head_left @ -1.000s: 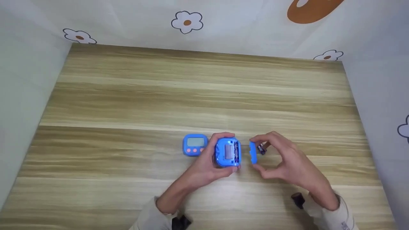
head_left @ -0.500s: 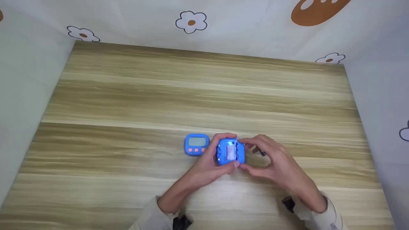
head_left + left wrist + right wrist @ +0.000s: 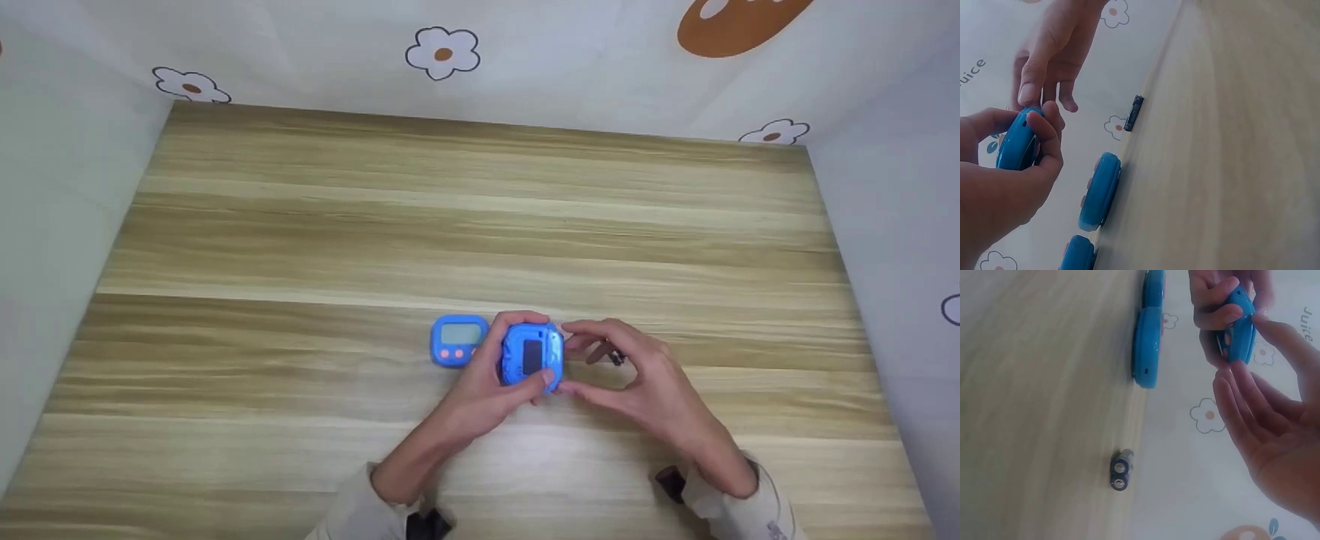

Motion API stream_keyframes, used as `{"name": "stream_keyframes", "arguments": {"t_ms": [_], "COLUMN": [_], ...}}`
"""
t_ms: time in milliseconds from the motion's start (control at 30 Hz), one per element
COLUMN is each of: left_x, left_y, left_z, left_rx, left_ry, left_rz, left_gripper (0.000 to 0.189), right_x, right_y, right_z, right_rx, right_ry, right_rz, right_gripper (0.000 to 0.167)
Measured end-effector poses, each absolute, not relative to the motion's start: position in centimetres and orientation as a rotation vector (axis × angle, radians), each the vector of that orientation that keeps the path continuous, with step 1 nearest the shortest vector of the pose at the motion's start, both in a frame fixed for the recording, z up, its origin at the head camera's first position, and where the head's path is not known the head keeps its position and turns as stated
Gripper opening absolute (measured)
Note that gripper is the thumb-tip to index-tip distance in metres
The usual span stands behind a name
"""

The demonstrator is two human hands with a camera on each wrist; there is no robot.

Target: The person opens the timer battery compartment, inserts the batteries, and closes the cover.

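Note:
My left hand point(image 3: 480, 390) grips a blue digital timer point(image 3: 532, 356), back side up, with its thumb on the lower right corner. The blue battery cover point(image 3: 555, 349) lies over the battery slot on the timer's right side. My right hand point(image 3: 652, 375) has its thumb and fingertips at the two ends of that cover; in the right wrist view the other fingers of the right hand point(image 3: 1280, 433) stretch out loosely. Two small batteries point(image 3: 1120, 473) lie on the table, partly hidden behind the right fingers in the head view.
Another blue timer point(image 3: 459, 337) with pink buttons lies face up left of the left hand. Two timers, a nearer one point(image 3: 1100, 191) and a farther one point(image 3: 1077, 253), show in the left wrist view. White flowered cloth point(image 3: 322, 60) borders the wooden table point(image 3: 450, 210).
My right hand has moved left and brought the battery cover from beside the timer onto it. The batteries inside were visible and are now covered. The left hand holds nearly the same place.

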State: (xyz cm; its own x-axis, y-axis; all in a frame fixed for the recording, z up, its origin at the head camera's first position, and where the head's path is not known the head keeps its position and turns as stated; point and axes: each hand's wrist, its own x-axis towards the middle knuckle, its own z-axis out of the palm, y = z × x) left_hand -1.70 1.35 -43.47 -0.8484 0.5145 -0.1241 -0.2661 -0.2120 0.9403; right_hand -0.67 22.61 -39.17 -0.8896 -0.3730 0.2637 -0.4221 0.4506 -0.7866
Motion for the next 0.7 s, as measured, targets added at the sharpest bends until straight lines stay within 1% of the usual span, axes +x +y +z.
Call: {"name": "stream_keyframes", "arguments": {"t_ms": [167, 400, 533, 700], "left_x": [-1.69, -1.73, -1.78, -1.72], "left_y": [1.3, 1.09, 1.02, 1.01], "left_z": [-43.42, -43.54, -43.73, -43.71], "left_rx": [0.297, 0.457, 0.51, 0.514], "left_ry": [1.571, 1.645, 1.651, 1.644], "left_rz": [2.079, 2.038, 2.02, 2.001], "left_gripper": [0.056, 0.072, 0.075, 0.075], "right_x": [-0.58, -0.44, -0.42, -0.52], "right_y": [22.38, 22.71, 22.83, 22.91], "right_z": [-38.49, -38.7, -38.62, -38.73], "right_rx": [0.705, 0.689, 0.683, 0.691], "right_ry": [-2.651, -2.677, -2.666, -2.636], "right_rz": [1.488, 1.563, 1.599, 1.66], "right_gripper": [0.047, 0.046, 0.045, 0.041]}}
